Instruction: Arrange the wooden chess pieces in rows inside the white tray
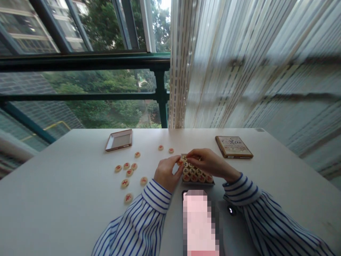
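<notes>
Between the thumb and fingers of my left hand (167, 173) is a Chinese chess piece (180, 162) with a red character, held at the left edge of a shallow box (198, 184). Rows of round pieces lie in that box, with black characters farther back and red ones (194, 177) in the front row. My right hand (206, 161) reaches over the box from the right and hides part of it. Its fingers are bent together at the back left, close to a black-character piece (184, 158); whether anything is between them is hidden.
Several red-character pieces (129, 172) lie scattered left of my left hand. An open, shallow box tray (119, 146) stands at the back left, and a flat printed box (233, 147) at the back right. A phone (201, 224), its screen blurred, and a small dark object (231, 210) lie in front.
</notes>
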Action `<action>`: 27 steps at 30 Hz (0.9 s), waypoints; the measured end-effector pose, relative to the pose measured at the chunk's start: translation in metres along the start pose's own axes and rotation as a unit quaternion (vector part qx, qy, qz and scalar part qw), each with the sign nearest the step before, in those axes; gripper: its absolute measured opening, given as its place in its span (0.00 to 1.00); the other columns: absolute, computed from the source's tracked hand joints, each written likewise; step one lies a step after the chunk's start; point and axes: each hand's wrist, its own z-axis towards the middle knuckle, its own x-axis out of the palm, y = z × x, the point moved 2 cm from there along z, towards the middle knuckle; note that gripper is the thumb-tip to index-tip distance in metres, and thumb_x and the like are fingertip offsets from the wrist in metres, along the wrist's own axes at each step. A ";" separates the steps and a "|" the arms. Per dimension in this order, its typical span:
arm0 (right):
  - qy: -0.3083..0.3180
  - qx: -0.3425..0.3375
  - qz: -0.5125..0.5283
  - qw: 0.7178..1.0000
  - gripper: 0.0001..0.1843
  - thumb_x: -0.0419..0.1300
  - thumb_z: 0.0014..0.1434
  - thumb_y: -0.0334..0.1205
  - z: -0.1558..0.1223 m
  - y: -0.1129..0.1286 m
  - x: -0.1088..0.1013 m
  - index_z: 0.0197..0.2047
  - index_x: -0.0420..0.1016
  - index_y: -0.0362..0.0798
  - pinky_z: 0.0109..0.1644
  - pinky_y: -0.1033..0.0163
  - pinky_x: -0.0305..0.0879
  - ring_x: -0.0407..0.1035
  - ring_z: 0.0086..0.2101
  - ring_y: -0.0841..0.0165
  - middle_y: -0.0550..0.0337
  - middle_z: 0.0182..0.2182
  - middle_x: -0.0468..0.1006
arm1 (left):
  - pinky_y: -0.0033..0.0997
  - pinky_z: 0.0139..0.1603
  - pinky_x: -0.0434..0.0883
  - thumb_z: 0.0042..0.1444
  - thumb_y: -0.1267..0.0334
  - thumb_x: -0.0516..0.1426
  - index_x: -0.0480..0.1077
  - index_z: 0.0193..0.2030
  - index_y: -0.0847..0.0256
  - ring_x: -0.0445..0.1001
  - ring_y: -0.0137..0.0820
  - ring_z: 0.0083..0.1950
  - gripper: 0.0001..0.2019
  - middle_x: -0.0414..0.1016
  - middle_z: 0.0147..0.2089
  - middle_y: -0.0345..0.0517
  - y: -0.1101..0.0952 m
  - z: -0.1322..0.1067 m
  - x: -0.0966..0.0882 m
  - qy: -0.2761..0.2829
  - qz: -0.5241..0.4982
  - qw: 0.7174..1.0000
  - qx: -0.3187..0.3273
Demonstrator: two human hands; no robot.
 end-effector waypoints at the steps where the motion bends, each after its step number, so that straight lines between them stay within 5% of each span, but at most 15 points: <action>1: 0.007 0.001 0.016 1.000 0.11 0.54 0.54 0.39 0.000 0.000 0.001 0.36 0.74 0.44 0.33 0.68 0.64 0.70 0.30 0.71 0.58 0.29 0.78 | 0.33 0.40 0.70 0.49 0.66 0.58 0.68 0.42 0.64 0.74 0.32 0.38 0.12 0.77 0.36 0.48 -0.001 -0.001 0.000 -0.004 -0.001 1.000 0.004; 17: 0.023 0.010 0.164 0.986 0.11 0.57 0.52 0.41 0.003 -0.003 0.014 0.36 0.74 0.44 0.40 0.63 0.67 0.72 0.35 0.68 0.54 0.34 0.78 | 0.33 0.39 0.72 0.49 0.65 0.58 0.68 0.43 0.63 0.75 0.32 0.37 0.13 0.77 0.36 0.49 -0.005 -0.007 0.003 -0.024 -0.038 0.999 -0.003; 23: 0.010 0.013 0.137 0.990 0.11 0.57 0.53 0.41 0.003 -0.007 0.014 0.36 0.75 0.44 0.40 0.62 0.67 0.71 0.35 0.67 0.55 0.33 0.78 | 0.36 0.39 0.73 0.48 0.63 0.59 0.68 0.42 0.64 0.75 0.32 0.36 0.14 0.76 0.36 0.50 -0.002 -0.007 0.002 0.017 -0.130 0.987 -0.097; 27: 0.001 0.002 0.120 0.993 0.11 0.57 0.53 0.40 0.002 -0.008 0.013 0.36 0.75 0.44 0.39 0.64 0.66 0.71 0.33 0.69 0.56 0.32 0.78 | 0.34 0.39 0.73 0.50 0.62 0.58 0.70 0.39 0.63 0.76 0.31 0.36 0.11 0.77 0.36 0.48 0.000 -0.008 0.003 0.037 -0.242 0.949 -0.199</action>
